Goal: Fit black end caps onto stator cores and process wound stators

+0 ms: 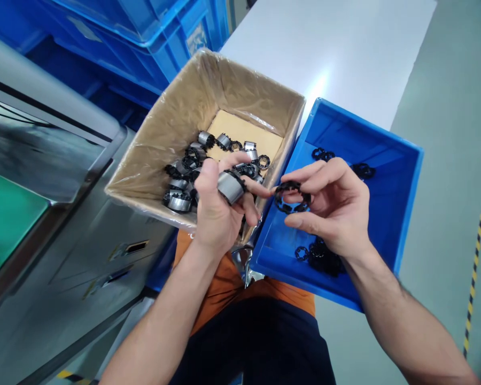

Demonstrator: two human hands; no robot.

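While the orange garment [224, 283] and dark trousers fill the nearest edge of the view, both bare forearms reach away from them toward two containers. The left hand [216, 214] is curled closed around a metal sleeve [230, 186], a short, smooth, silvery cylinder with a dark notched rim, gripped between thumb and bent fingers just above the near wall of the cardboard box [160, 133]. To its right, the right hand [336, 214] pinches a black ring [292, 197] between thumb and forefinger, the other fingers loosely folded. The ring is thin, matte and toothed around its edge, and it hangs over the near left part of the blue tray [401, 214], close to the sleeve but apart from it; one left fingertip stretches toward it.

Below the right wrist, a heap of similar black rings [320, 256] lies on the glossy plastic floor of the tray, with a few more [323, 155] at its far side. The box, lined with crinkled clear film, holds a pile of shiny metal sleeves [184, 182] on its brown bottom. Left of it stands a grey metal machine [44, 160]. Farther off lie a smooth white table [336, 48] and stacked blue crates [164, 37].
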